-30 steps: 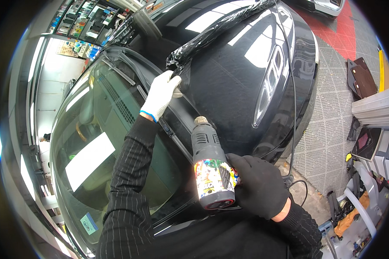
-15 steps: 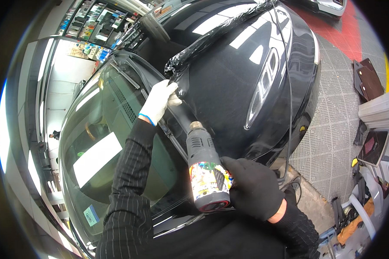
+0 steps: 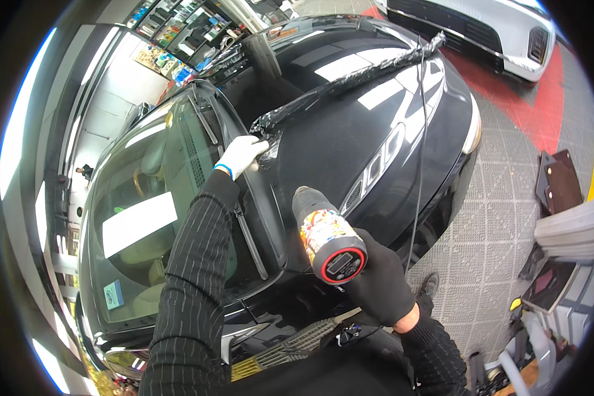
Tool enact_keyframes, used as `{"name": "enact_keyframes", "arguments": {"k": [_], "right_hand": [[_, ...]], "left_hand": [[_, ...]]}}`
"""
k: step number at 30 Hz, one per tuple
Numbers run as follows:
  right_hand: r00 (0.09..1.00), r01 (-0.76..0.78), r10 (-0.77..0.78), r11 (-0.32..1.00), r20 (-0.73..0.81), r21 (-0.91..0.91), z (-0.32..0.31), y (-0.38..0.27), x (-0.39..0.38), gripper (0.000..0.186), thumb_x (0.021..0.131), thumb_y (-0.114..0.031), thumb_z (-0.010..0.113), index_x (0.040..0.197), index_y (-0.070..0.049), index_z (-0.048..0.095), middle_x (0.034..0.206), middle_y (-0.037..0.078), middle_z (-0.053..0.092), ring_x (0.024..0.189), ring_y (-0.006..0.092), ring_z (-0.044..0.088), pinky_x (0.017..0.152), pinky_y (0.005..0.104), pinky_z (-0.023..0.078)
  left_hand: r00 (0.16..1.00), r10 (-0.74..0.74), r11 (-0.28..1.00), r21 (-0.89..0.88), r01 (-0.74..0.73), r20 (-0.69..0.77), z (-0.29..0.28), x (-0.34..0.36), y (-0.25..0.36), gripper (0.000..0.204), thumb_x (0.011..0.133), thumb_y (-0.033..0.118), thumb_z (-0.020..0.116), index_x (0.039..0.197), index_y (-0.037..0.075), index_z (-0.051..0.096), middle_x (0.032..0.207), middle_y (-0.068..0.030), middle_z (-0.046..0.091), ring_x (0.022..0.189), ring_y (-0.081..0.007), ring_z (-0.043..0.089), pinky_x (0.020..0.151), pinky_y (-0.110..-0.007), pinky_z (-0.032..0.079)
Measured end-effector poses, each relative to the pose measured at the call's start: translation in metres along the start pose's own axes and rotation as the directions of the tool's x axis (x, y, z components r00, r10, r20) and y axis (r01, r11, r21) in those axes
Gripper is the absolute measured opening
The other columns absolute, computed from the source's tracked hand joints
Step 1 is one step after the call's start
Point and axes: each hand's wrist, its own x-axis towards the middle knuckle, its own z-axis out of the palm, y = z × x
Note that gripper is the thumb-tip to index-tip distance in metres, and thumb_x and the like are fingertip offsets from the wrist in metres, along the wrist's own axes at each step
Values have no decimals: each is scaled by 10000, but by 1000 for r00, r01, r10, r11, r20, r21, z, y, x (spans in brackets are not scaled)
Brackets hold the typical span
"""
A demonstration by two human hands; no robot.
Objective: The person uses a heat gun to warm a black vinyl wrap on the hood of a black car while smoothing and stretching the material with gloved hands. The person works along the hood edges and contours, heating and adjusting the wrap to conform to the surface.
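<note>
In a white glove, my left hand [image 3: 242, 156] pinches the edge of a dark, shiny film [image 3: 270, 146] at the rear of a black car hood [image 3: 323, 142], beside the windshield. From there a crumpled roll of the film [image 3: 350, 78] stretches across the hood toward the front. My right hand [image 3: 379, 280], gloved in black, is wrapped round a heat gun [image 3: 327, 234] covered in colourful stickers. Its nozzle points away from me over the hood's near rear corner, and its red-ringed rear end with a small display faces up. The handle is hidden behind the body and my glove.
A black cable [image 3: 421, 152] runs over the hood's front down to the floor. The windshield [image 3: 178, 158] lies to the left. A white car [image 3: 482, 33] stands far right on red floor tiles. Dark panels [image 3: 561, 181] and assorted items sit at the right; stocked shelves [image 3: 188, 30] stand behind.
The heat gun has tipped, so its rear display now shows, and its body sits higher in view. My left hand stays at the film's edge. The whole view has shifted, showing more of the white car.
</note>
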Motion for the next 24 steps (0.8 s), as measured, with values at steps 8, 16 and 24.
{"name": "enact_keyframes", "arguments": {"k": [8,16,24], "right_hand": [[990,-57,54,998,131,16,-59,8,29,442,957,-305,793,1318,-85,666,1120,222,772,1042,420,757,882,459,595],[953,-73,77,997,292,-25,-114,20,55,429,981,-313,750,1323,-75,648,1119,234,766,1061,443,741,899,484,584],[936,-145,144,989,322,-19,-135,16,76,397,1000,-313,718,1309,-70,659,1136,235,761,1084,443,735,916,489,577]], "left_hand": [[898,254,851,525,-31,-359,4,3,18,923,735,420,933,1516,85,572,1495,-211,606,1326,-424,618,1121,-493,523],[995,49,748,664,20,-84,28,44,62,868,782,174,876,1569,151,511,1316,-218,651,1275,-409,623,1061,-503,535],[982,149,705,709,-26,-113,52,55,58,677,900,318,710,1463,8,495,1186,-256,698,1128,-445,683,973,-536,557]]}}
